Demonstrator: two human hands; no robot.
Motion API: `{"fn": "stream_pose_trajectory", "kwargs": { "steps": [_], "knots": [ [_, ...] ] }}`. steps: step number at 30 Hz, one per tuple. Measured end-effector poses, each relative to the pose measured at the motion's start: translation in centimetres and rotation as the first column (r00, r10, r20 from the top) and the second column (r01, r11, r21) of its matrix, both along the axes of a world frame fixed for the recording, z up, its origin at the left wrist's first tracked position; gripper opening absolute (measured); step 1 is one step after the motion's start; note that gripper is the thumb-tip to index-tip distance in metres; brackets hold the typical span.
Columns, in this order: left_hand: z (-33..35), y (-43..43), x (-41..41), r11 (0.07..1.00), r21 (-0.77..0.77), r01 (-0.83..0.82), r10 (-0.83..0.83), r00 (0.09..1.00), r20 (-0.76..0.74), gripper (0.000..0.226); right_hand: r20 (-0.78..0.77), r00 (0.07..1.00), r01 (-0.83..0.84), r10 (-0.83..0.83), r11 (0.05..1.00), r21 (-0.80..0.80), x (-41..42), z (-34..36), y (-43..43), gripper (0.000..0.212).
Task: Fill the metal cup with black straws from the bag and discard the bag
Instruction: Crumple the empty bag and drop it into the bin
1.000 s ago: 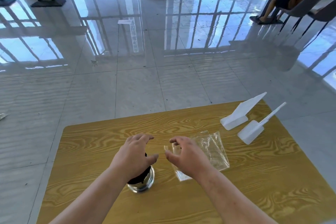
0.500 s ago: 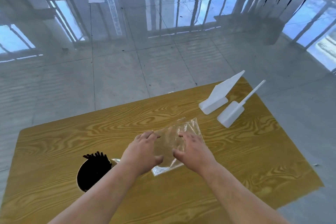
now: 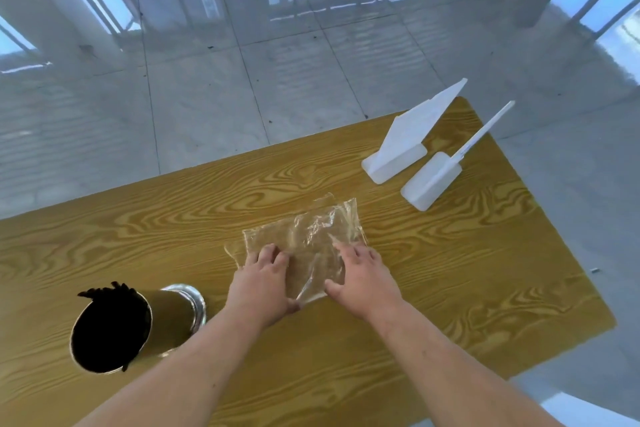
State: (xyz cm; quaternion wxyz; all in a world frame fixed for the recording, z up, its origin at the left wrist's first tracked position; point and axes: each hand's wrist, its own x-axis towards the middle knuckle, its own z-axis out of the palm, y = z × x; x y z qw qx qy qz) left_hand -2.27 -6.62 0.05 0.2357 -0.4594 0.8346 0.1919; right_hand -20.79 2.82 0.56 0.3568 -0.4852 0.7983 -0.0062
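Observation:
A metal cup [image 3: 173, 314] stands at the table's near left, packed with black straws [image 3: 110, 326] that poke above its rim. The clear plastic bag [image 3: 311, 236] lies flat and crumpled at the middle of the table, with no straws showing in it. My left hand [image 3: 259, 284] presses on the bag's near left part, its fingers bent down onto the film and its thumb at the near corner. My right hand [image 3: 363, 277] rests on the bag's near right part with its fingers spread.
Two white plastic scoops [image 3: 405, 146] [image 3: 436, 177] lie at the far right of the wooden table [image 3: 485, 270], handles pointing away. Glossy tiled floor surrounds the table; its far edge and right edge are close to the scoops.
Both hands have come down from above the cup and bag onto the bag. The view has tilted downward, so the cup now sits to the left of my left arm.

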Motion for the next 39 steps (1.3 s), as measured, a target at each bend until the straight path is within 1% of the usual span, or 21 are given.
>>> {"fn": "stream_pose_trajectory", "kwargs": {
  "steps": [3, 7, 8, 9, 12, 15, 17, 19, 21, 24, 26, 28, 29, 30, 32, 33, 35, 36, 37, 38, 39],
  "knots": [
    [-0.4, 0.7, -0.2, 0.993, -0.07, 0.098, -0.093, 0.993, 0.075, 0.095, -0.032, 0.999, 0.016, -0.017, 0.999, -0.031, 0.6, -0.6, 0.4, 0.078],
    [-0.7, 1.3, 0.0, 0.983, -0.079, 0.165, -0.162, 0.986, 0.048, 0.051, 0.027, 0.998, 0.063, -0.062, 0.997, -0.04, 1.5, -0.6, 1.1, 0.074],
    [-0.6, 1.5, 0.2, 0.982, -0.083, 0.171, -0.168, 0.985, 0.042, 0.045, 0.048, 0.995, 0.087, -0.085, 0.996, -0.038, 1.8, -0.5, 1.3, 0.073],
    [-0.6, 1.6, 0.3, 0.981, -0.079, 0.176, -0.173, 0.984, 0.043, 0.044, 0.061, 0.993, 0.105, -0.103, 0.994, -0.036, 2.2, -0.4, 1.5, 0.073],
    [-0.4, 2.3, 0.8, 0.976, -0.042, 0.216, -0.212, 0.974, 0.075, 0.06, 0.093, 0.982, 0.167, -0.165, 0.986, -0.016, 3.4, 0.0, 2.4, 0.071],
    [-0.3, 3.1, 1.7, 0.964, -0.079, 0.254, -0.247, 0.965, 0.088, 0.037, 0.163, 0.956, 0.244, -0.245, 0.97, 0.025, 4.7, 0.6, 3.8, 0.069],
    [-0.1, 3.7, 2.6, 0.965, -0.077, 0.249, -0.244, 0.967, 0.077, 0.032, 0.239, 0.919, 0.307, -0.314, 0.949, 0.068, 5.8, 1.2, 4.8, 0.067],
    [0.1, 4.4, 3.5, 0.973, -0.032, 0.229, -0.229, 0.973, 0.012, 0.032, 0.304, 0.874, 0.366, -0.38, 0.925, 0.102, 7.2, 1.6, 5.9, 0.065],
    [0.6, 5.0, 4.5, 0.982, 0.065, 0.176, -0.169, 0.981, -0.096, 0.029, 0.373, 0.805, 0.445, -0.462, 0.885, 0.138, 8.7, 2.0, 7.0, 0.062],
    [2.1, 6.2, 5.8, 0.938, 0.345, 0.025, 0.057, 0.972, -0.226, 0.04, 0.464, 0.698, 0.536, -0.546, 0.827, 0.168, 11.3, 2.6, 8.1, 0.055],
    [3.5, 7.2, 6.5, 0.833, 0.545, -0.091, 0.286, 0.915, -0.285, 0.061, 0.557, 0.582, 0.625, -0.592, 0.764, 0.16, 13.1, 3.0, 8.7, 0.047],
    [4.8, 8.0, 7.2, 0.631, 0.759, -0.159, 0.56, 0.771, -0.304, 0.09, 0.662, 0.414, 0.744, -0.625, 0.651, 0.149, 14.6, 3.9, 9.2, 0.039],
    [5.5, 8.3, 7.6, 0.536, 0.832, -0.144, 0.658, 0.688, -0.305, 0.099, 0.703, 0.347, 0.79, -0.621, 0.597, 0.138, 15.1, 4.6, 9.4, 0.035],
    [6.2, 8.5, 8.0, 0.474, 0.872, -0.12, 0.72, 0.623, -0.306, 0.1, 0.731, 0.308, 0.822, -0.609, 0.557, 0.118, 15.5, 5.4, 9.6, 0.032],
    [7.9, 8.7, 8.5, 0.408, 0.908, -0.097, 0.799, 0.519, -0.304, 0.081, 0.761, 0.29, 0.858, -0.58, 0.51, 0.062, 15.9, 7.2, 10.3, 0.028],
    [8.6, 8.7, 8.4, 0.415, 0.903, -0.109, 0.818, 0.48, -0.318, 0.064, 0.773, 0.286, 0.865, -0.567, 0.499, 0.046, 16.0, 7.9, 10.6, 0.028],
    [10.0, 8.4, 8.1, 0.51, 0.842, -0.177, 0.805, 0.442, -0.395, 0.028, 0.793, 0.256, 0.882, -0.553, 0.469, 0.043, 16.1, 9.2, 11.4, 0.025],
    [10.7, 8.3, 7.9, 0.526, 0.832, -0.177, 0.803, 0.425, -0.417, 0.021, 0.795, 0.246, 0.897, -0.554, 0.441, 0.029, 16.0, 9.6, 12.0, 0.021],
    [11.4, 8.4, 7.6, 0.505, 0.849, -0.156, 0.818, 0.398, -0.414, 0.021, 0.795, 0.239, 0.917, -0.557, 0.398, 0.003, 15.9, 10.0, 12.6, 0.016],
    [12.2, 8.6, 7.2, 0.472, 0.873, -0.12, 0.835, 0.38, -0.399, 0.019, 0.793, 0.233, 0.936, -0.562, 0.35, -0.027, 15.8, 10.5, 13.2, 0.021],
    [13.1, 9.0, 6.8, 0.444, 0.893, -0.08, 0.843, 0.375, -0.385, 0.018, 0.799, 0.217, 0.952, -0.561, 0.304, -0.045, 15.7, 10.9, 13.8, 0.033]
  ]
}}
